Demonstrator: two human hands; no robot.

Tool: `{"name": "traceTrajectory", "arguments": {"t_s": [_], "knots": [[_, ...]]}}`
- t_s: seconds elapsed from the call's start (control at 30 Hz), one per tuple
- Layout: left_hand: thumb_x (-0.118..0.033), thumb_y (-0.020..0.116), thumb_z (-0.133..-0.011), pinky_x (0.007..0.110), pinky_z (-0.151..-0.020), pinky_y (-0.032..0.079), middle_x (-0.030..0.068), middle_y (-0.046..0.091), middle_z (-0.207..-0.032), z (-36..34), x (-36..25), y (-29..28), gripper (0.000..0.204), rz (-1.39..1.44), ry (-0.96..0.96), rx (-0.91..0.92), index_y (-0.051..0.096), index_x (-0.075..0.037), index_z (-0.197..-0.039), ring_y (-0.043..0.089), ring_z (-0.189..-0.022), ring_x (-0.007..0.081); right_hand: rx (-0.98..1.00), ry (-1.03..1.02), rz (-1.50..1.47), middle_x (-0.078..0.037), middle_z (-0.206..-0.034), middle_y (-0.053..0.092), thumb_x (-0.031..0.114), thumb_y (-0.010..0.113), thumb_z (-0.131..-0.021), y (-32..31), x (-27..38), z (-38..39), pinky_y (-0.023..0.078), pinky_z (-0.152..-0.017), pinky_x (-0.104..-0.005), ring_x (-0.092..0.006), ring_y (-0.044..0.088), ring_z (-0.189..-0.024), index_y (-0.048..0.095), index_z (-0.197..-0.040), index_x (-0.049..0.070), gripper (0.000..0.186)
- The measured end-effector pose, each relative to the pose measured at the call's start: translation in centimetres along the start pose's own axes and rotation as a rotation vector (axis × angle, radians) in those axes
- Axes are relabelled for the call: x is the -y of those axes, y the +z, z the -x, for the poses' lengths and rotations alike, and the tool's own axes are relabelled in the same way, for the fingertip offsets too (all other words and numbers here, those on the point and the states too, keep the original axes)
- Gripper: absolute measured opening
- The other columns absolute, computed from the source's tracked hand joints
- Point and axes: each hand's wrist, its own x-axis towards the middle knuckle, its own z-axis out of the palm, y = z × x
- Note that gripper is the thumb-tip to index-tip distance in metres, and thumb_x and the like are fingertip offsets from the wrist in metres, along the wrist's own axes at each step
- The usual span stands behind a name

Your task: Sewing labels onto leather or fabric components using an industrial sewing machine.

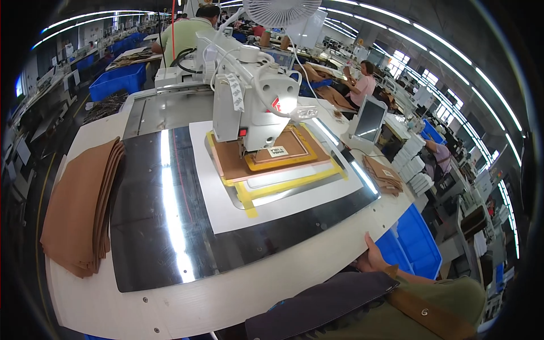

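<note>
My right hand [371, 258] is at the front right edge of the pale table [272, 277]. Its thumb points up against the edge and its other fingers are mostly hidden. My left hand is out of the picture. Beyond, a white sewing machine [266, 102] stands with its lit head over a brown fabric piece [229, 161]. A yellow-edged frame [258, 166] lies on that fabric, with a pale label [277, 151] inside it. Yellow tape [247, 199] borders the template beneath, which rests on a white sheet [226, 212] on the black shiny plate [141, 226].
Folded brown fabric pieces [79, 209] are stacked at the table's left, and a smaller brown stack [382, 174] lies at the right near a control screen [368, 120]. Below the right edge is a blue bin [416, 241]. A white fan [282, 11] hangs above; other people work farther off.
</note>
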Motion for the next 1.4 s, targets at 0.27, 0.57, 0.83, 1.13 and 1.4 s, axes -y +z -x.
{"name": "traceTrajectory", "arguments": {"t_s": [0.27,0.57,0.83,1.13,1.4], "knots": [[-0.027,0.065,-0.104,0.046,-0.067,0.051,0.0242,0.074,-0.089,0.8,1.0,-3.2,0.032,-0.101,-0.072,0.017,0.08,0.001,-0.106,0.07,-0.074,0.0412,0.013,-0.037,0.0,-0.008,-0.162,0.052,0.064,0.028,-0.114,0.6,0.2,0.2,0.043,-0.115,-0.0565,-0.0317,0.052,-0.143,0.042,-0.163,0.019,0.068],[-0.027,0.065,-0.104,0.046,-0.068,0.052,0.0243,0.075,-0.089,2.5,-0.7,-4.0,0.033,-0.109,-0.16,0.094,0.08,0.002,-0.106,0.07,-0.075,0.0409,-0.008,-0.056,-0.058,-0.01,-0.159,0.055,0.064,0.027,-0.115,-0.4,-0.8,0.0,0.046,-0.114,-0.0544,-0.0321,0.055,-0.142,0.043,-0.162,0.015,0.07],[-0.027,0.065,-0.105,0.046,-0.069,0.052,0.0245,0.075,-0.088,10.7,-7.0,-7.6,0.033,-0.013,-0.329,0.393,0.08,0.002,-0.106,0.07,-0.075,0.0407,-0.038,0.016,-0.06,-0.011,-0.161,0.053,0.058,0.028,-0.117,2.0,0.9,1.0,0.046,-0.115,-0.0536,-0.0317,0.054,-0.144,0.039,-0.164,0.013,0.066],[-0.027,0.065,-0.105,0.045,-0.069,0.052,0.0246,0.075,-0.088,10.7,-14.4,-17.9,0.033,-0.065,-0.387,0.744,0.08,0.003,-0.107,0.071,-0.075,0.0405,-0.005,0.059,-0.08,-0.009,-0.159,0.054,0.064,0.036,-0.114,0.8,0.6,0.9,0.042,-0.119,-0.0497,-0.0266,0.054,-0.143,0.039,-0.163,0.011,0.072],[-0.027,0.065,-0.105,0.045,-0.07,0.053,0.0247,0.075,-0.088,5.8,-20.1,-19.4,0.034,-0.19,-0.356,0.902,0.08,0.003,-0.107,0.071,-0.076,0.0403,0.123,0.198,0.202,-0.012,-0.16,0.055,0.061,0.041,-0.114,-3.3,1.9,1.2,0.041,-0.12,-0.0471,-0.0273,0.054,-0.144,0.04,-0.166,0.008,0.074]]}}
